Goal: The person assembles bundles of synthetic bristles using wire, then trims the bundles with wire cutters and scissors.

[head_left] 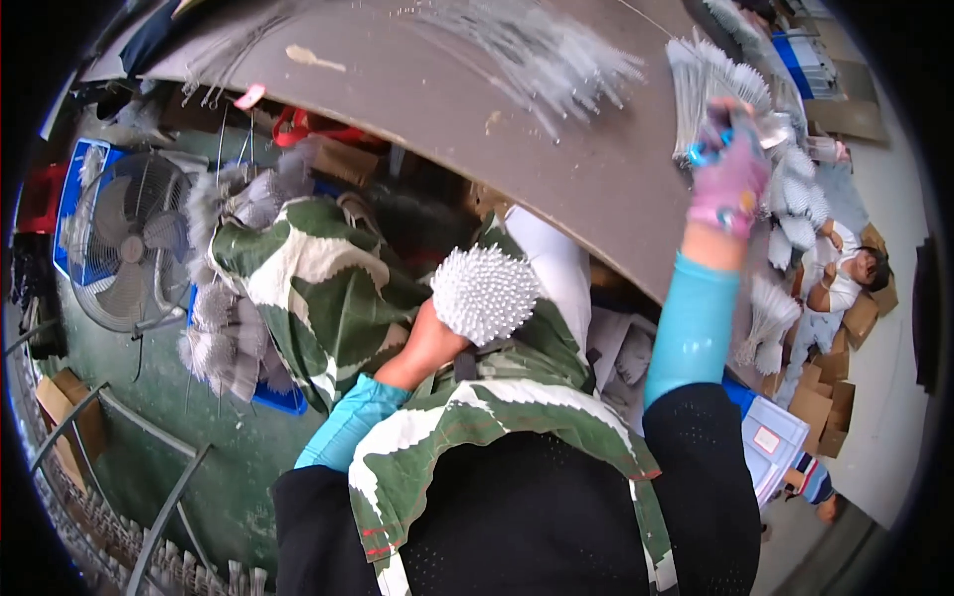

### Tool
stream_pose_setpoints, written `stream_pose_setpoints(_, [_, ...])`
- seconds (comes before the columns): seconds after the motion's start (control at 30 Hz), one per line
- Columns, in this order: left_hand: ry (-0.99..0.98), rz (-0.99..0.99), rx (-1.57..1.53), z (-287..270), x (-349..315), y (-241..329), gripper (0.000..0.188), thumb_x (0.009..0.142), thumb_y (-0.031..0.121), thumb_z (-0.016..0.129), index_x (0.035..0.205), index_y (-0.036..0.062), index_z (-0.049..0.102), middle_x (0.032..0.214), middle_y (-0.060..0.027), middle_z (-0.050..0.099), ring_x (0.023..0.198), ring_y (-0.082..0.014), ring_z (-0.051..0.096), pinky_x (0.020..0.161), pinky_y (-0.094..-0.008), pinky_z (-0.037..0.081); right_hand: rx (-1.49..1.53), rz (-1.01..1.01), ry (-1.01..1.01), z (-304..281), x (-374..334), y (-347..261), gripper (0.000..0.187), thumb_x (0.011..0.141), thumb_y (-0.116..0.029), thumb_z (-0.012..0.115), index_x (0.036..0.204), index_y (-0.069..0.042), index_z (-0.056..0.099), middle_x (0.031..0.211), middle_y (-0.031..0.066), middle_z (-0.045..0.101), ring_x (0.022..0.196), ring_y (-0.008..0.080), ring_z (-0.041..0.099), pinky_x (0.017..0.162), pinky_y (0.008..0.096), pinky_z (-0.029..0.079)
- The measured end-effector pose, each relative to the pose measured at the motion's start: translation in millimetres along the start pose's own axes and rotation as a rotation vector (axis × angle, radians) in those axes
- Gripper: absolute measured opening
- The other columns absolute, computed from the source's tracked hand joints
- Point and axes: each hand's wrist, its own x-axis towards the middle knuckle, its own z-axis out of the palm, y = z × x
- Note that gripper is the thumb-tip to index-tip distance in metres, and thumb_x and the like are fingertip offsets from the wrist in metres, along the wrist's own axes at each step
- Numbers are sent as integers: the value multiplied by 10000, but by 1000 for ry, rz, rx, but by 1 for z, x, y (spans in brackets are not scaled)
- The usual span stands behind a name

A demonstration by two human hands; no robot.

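My left hand (427, 348) is closed round a thick bundle of thin sticks (487, 296) with white beaded tips. The tips face up in a rounded cluster above my lap, and the lower part of the bundle is hidden. My right hand (730, 174), in a pink glove with bright blue at the fingers, is over the right part of the brown table (586, 169). Its fingers look curled, but blur hides what is in them. Just beyond it lies a row of pale grey stick bundles (711, 74), close to the fingers.
Loose grey sticks (537, 50) spread across the table's far side. A standing fan (131, 243) is at left, near blue crates of bundles (224, 333). A metal frame (164, 507) stands lower left. Another person (845, 268) sits at right among cardboard boxes (835, 397).
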Motion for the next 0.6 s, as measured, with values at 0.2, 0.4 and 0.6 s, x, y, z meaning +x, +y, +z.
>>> stream_pose_setpoints(0.2, [-105, -24, 135, 1, 0, -11, 382, 864, 198, 590, 1220, 63, 564, 1241, -97, 573, 1187, -258, 498, 1034, -384, 331, 106, 104, -71, -3, 19, 67, 111, 895, -74, 572, 1003, -47, 572, 841, 158, 653, 576, 163, 585, 415, 214, 373])
stream_pose_setpoints(0.4, [-145, 24, 371, 1, 1, -7, 388, 920, 271, 498, 1282, 137, 534, 1296, -72, 527, 1231, -299, 437, 1089, -456, 244, 280, 391, 115, -65, 24, 118, 166, 904, -59, 535, 1055, 5, 561, 969, 143, 623, 775, 213, 618, 587, 279, 503])
stream_pose_setpoints(0.6, [-200, 22, 241, 1, 8, 17, 369, 919, 241, 514, 1263, 112, 552, 1302, -70, 525, 1252, -281, 423, 1103, -434, 226, 603, 665, -98, -47, -6, 124, 129, 915, -45, 505, 1008, 42, 528, 955, 195, 617, 834, 310, 651, 769, 410, 579])
